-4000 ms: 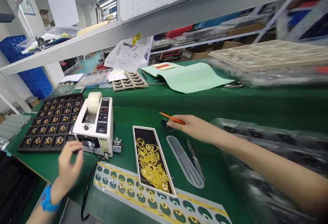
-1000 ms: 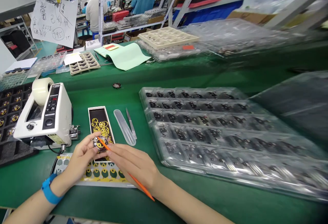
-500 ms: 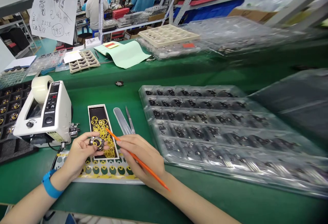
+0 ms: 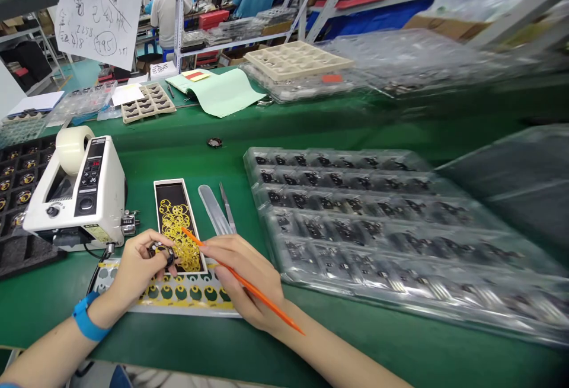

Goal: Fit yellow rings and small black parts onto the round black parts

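Between the fingers of my left hand is a small round black-and-silver part, tilted and partly covered by the thumb. My right hand grips a thin orange stick like a pen. The stick's tip is over the yellow rings heaped in a white-rimmed box with a dark inside; whether it touches them I cannot tell. Under the box and hands lies a sheet of yellow and dark-green stickers. Tweezers and a clear flat strip rest just beyond my right hand.
A white tape dispenser stands at the left, beside a black tray of round parts. Clear plastic trays of dark parts cover the right side. One loose part lies farther back. A shelf edge runs behind.
My left hand has turned the round part, so its face with the yellow ring no longer shows. The orange stick's tip has shifted slightly left and down over the rings.
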`<action>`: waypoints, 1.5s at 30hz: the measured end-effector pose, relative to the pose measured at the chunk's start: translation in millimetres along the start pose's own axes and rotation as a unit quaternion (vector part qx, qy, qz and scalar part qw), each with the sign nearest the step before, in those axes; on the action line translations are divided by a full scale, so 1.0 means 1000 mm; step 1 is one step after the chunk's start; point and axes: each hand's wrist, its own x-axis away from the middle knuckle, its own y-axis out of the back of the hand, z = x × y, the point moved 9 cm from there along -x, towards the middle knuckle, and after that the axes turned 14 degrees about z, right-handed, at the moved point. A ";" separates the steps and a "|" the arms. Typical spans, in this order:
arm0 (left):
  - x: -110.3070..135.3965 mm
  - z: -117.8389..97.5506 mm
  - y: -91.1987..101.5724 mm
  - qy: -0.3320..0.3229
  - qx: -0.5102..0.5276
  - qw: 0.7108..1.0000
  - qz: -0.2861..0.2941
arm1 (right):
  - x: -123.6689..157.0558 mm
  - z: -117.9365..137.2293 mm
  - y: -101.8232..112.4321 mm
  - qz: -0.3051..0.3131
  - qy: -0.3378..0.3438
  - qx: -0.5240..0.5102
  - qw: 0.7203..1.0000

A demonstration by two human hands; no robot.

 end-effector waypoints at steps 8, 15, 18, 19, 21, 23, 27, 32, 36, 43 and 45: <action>0.002 0.001 -0.009 -0.031 0.003 0.999 0.016 | 0.001 -0.003 -0.018 0.017 -0.041 0.079 0.996; 0.013 0.004 -0.024 -0.049 -0.083 0.994 0.051 | -0.002 -0.011 -0.030 0.028 -0.100 0.099 0.990; 0.018 0.003 -0.027 -0.055 -0.140 0.987 0.063 | -0.001 -0.017 -0.032 0.037 -0.128 0.071 0.989; 0.019 0.002 -0.028 -0.057 -0.151 0.985 0.068 | -0.001 -0.020 -0.032 0.040 -0.139 0.058 0.988; 0.020 0.002 -0.030 -0.058 -0.163 0.982 0.077 | -0.001 -0.023 -0.033 0.042 -0.156 0.032 0.986; 0.020 0.003 -0.030 -0.054 -0.170 0.980 0.083 | -0.002 -0.025 -0.032 0.040 -0.165 0.014 0.985; 0.018 0.004 -0.027 -0.052 -0.188 0.978 0.076 | -0.006 -0.026 -0.032 0.037 -0.149 -0.050 0.987; 0.010 0.003 -0.017 -0.079 -0.124 0.988 0.048 | -0.007 -0.020 -0.028 0.038 -0.112 -0.148 0.982; 0.005 0.004 -0.009 -0.090 -0.035 0.995 0.027 | -0.005 -0.026 -0.020 0.019 -0.137 -0.161 0.977; 0.009 0.004 -0.018 -0.064 -0.121 0.989 0.062 | -0.003 -0.031 -0.031 0.049 -0.153 -0.074 0.984; 0.010 0.001 -0.018 -0.066 -0.143 0.986 0.058 | -0.004 -0.024 -0.035 0.059 -0.126 -0.061 0.988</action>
